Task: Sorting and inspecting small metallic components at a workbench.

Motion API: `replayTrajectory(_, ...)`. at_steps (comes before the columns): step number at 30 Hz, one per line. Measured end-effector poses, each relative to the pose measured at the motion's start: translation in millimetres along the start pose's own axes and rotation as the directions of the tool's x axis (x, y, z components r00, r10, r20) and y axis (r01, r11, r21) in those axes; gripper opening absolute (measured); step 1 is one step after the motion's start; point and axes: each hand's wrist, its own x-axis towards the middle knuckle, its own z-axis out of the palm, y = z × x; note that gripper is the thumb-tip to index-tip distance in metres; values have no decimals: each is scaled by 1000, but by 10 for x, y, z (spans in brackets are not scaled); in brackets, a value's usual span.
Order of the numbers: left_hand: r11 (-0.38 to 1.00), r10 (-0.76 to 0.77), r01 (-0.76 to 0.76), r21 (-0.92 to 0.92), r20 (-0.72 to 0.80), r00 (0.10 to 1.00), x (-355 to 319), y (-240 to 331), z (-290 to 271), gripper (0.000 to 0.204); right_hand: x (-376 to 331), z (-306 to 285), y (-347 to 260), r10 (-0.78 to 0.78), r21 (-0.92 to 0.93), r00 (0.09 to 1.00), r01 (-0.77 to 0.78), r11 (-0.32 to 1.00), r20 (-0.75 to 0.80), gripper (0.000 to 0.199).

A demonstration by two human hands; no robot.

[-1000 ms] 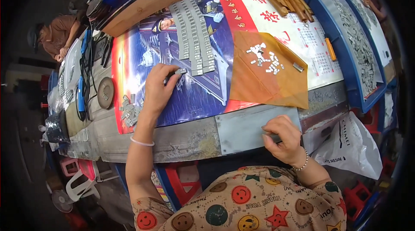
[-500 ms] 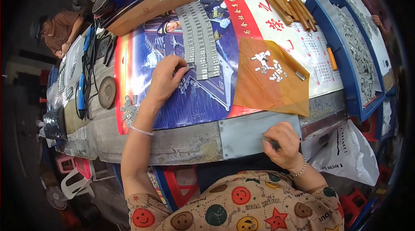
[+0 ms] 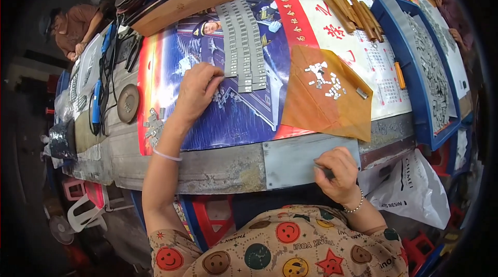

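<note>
Rows of small grey metal pieces (image 3: 242,49) lie side by side in long strips on a glossy poster (image 3: 223,129). At the near end of the leftmost strip is my left hand (image 3: 197,92), thumb and forefinger bent close together. Whatever sits between those fingertips is too small to make out. A few loose small pieces (image 3: 224,97) lie beside that hand, and a grey pile (image 3: 154,127) lies left of my wrist. My right hand (image 3: 337,174) is curled over a grey plate (image 3: 288,160) at the table edge; a dark spot shows within its fingers, unclear what.
Small white pieces (image 3: 324,81) lie on an orange translucent sheet (image 3: 306,113). Rolled brown tubes (image 3: 346,13) and a blue tray (image 3: 423,113) of grey parts stand right. Left are a round dish (image 3: 128,104), a blue-handled tool (image 3: 96,101) and a wooden box (image 3: 179,11). Co-workers sit at both sides.
The view has shifted slightly. My left fingertips have drawn a little leftward from the strip's near end, where a small grey piece showed at them before. My right hand stays curled in place.
</note>
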Motion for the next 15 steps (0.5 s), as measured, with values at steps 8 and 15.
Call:
replayTrajectory(8, 926, -377, 374, -60, -234, 896, -895, 287, -683, 10, -28, 34, -56, 16, -51, 998, -19, 999, -56, 20)
replayTrajectory(15, 859, -510, 506, -77, -192, 838, -1435, 389, -654, 14, -37, 65, -61, 34, -75, 998, -38, 996, -54, 18)
